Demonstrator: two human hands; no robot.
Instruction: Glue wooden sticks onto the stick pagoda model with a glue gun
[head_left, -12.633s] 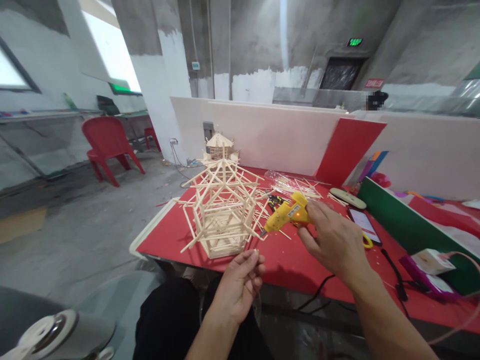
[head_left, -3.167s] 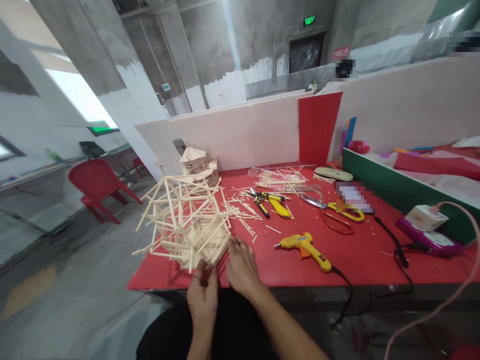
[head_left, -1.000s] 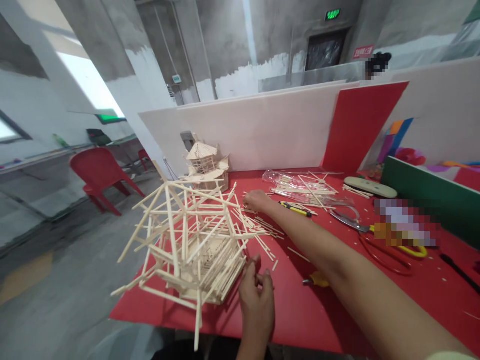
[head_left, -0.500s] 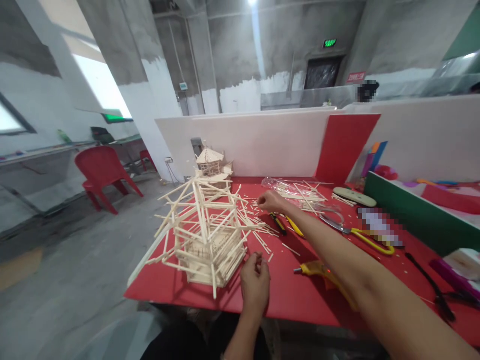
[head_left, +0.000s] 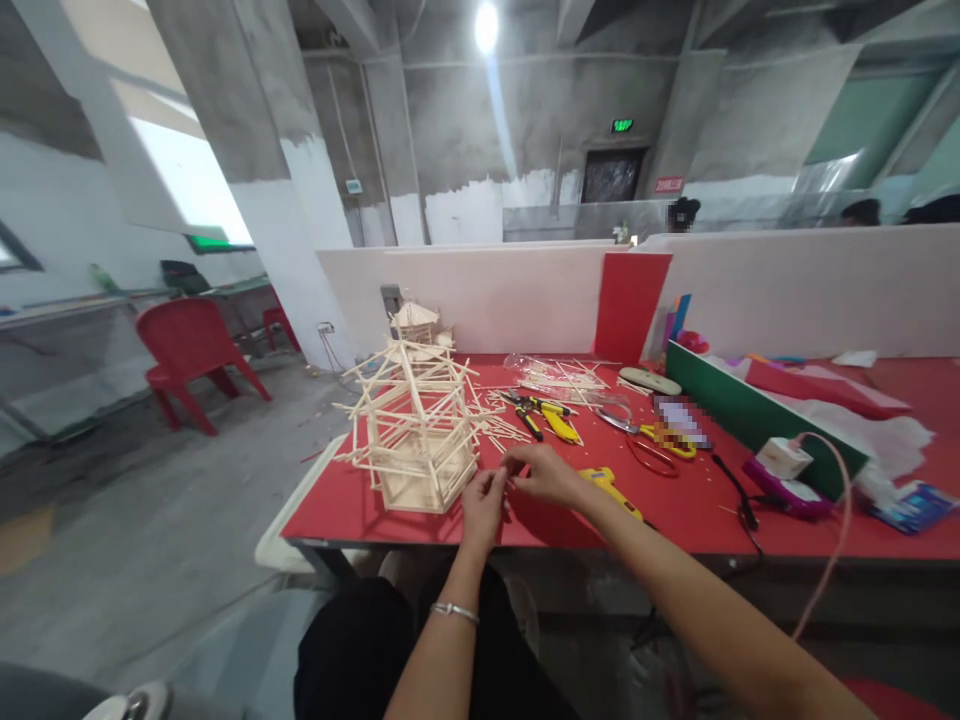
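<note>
My left hand (head_left: 482,508) is closed in a pinch at the front of the red table, just right of a pale wooden-stick frame (head_left: 420,440). My right hand (head_left: 546,474) meets it there, its fingers also pinched together. Whatever lies between the fingertips is too small to make out. Just beyond my right hand lies a yellow glue gun (head_left: 609,488). Loose wooden sticks (head_left: 504,428) are scattered behind both hands, beside yellow-and-black pliers (head_left: 559,420).
Yellow-handled scissors (head_left: 667,438) lie to the right, near a green board (head_left: 757,410). Behind the stick frame stands a smaller wooden model (head_left: 417,322). A white charger (head_left: 784,457) with a pink cable sits at the right. A white partition (head_left: 487,300) closes off the back.
My right hand has come back from the scattered sticks to meet my left hand by the frame. The view has shifted, showing more of the table's right side.
</note>
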